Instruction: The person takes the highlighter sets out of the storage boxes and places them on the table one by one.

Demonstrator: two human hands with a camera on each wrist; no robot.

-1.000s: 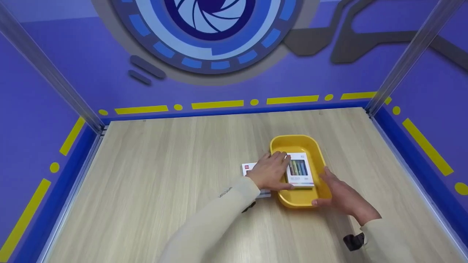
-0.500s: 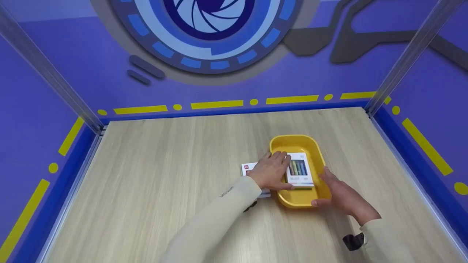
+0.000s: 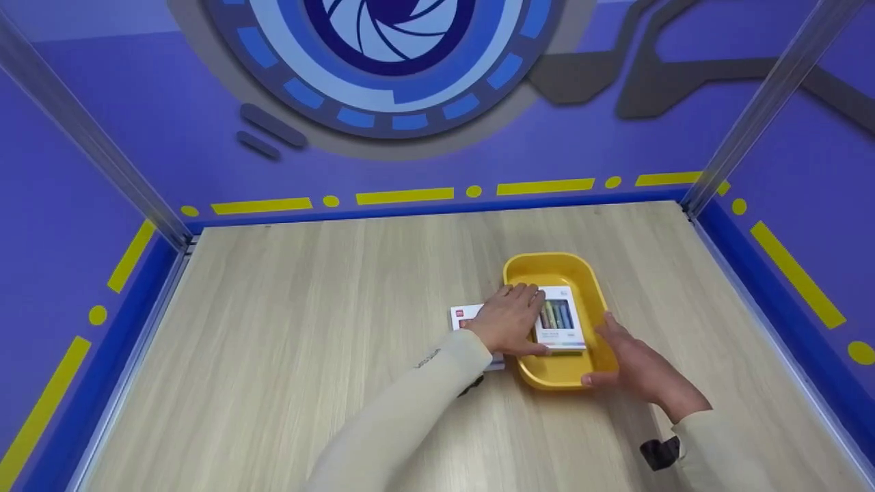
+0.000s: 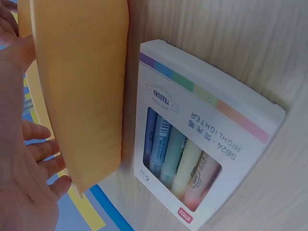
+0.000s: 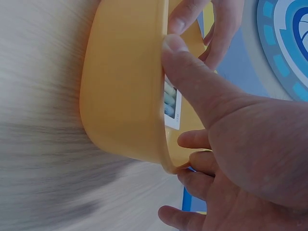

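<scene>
A yellow plastic basin [image 3: 584,270] stands right of centre on the wooden table. Inside lies a white box [image 3: 560,335] with coloured sticks behind its window. My left hand [image 3: 509,321] reaches over the basin's left rim, its extended fingers resting along the box's left edge, thumb near the lower corner. My right hand [image 3: 639,362] lies at the basin's right side; in the right wrist view its thumb [image 5: 175,45] rests on the rim and the other fingers touch the rim loosely. Partly hidden under my left wrist, a white box of pastel highlighters [image 4: 207,103] lies flat beside the basin.
The pale wooden table [image 3: 307,328] extends well to the left of the basin. Blue-purple panels [image 3: 383,171] with yellow markings enclose its back and sides, and metal posts [image 3: 772,96] stand at the rear corners.
</scene>
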